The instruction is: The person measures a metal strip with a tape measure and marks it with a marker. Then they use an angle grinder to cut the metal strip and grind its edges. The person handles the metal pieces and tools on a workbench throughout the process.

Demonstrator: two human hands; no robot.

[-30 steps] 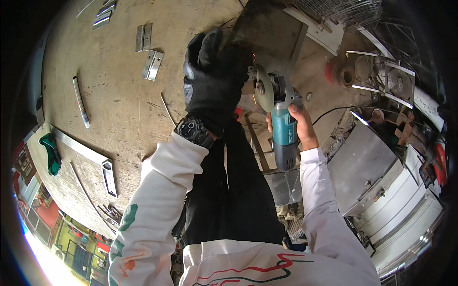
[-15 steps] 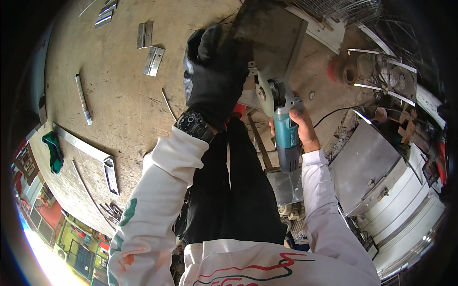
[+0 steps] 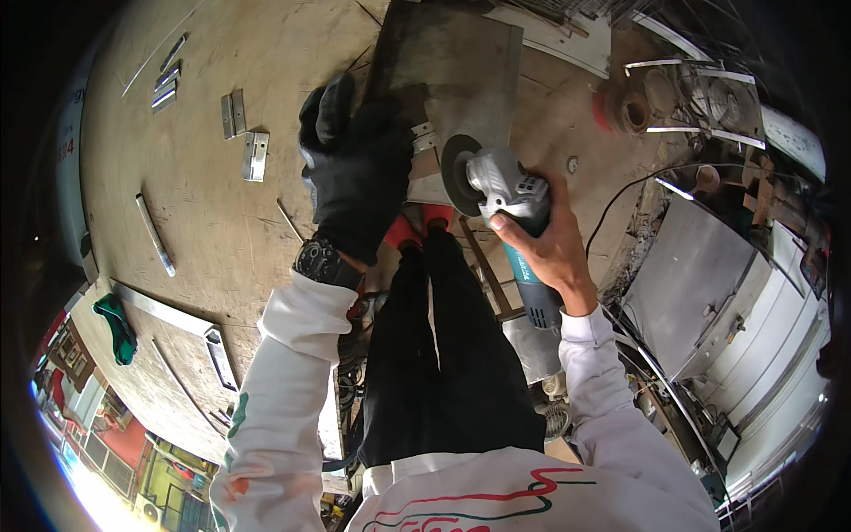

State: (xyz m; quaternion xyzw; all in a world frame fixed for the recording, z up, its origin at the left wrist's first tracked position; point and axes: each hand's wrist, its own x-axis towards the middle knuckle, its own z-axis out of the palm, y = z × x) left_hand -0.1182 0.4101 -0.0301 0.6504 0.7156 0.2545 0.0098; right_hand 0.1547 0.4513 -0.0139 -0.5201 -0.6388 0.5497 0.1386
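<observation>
My left hand (image 3: 359,173), in a black glove with a watch at the wrist, is closed at the edge of the wooden worktable. A small metal hinge (image 3: 424,136) sticks out past the glove on its right; the fingers' hold on it is mostly hidden. My bare right hand (image 3: 551,244) is wrapped round a teal and grey angle grinder (image 3: 519,199), with the thumb near its metal head. The grinder's disc (image 3: 459,176) stands on edge, a short way right of the hinge and apart from it.
On the worktable (image 3: 204,239) lie more hinges (image 3: 255,157), a marker (image 3: 155,234), a level-like metal bar (image 3: 168,309) and a green cloth (image 3: 115,328). A dark metal sheet (image 3: 470,53) is beyond my hands. The black cord (image 3: 612,199) runs right, towards metal panels (image 3: 691,275) and scrap.
My right hand has turned the grinder and shifted up towards its head, so the disc now faces differently. The left hand stays beside the hinge, while the whole view has shifted.
</observation>
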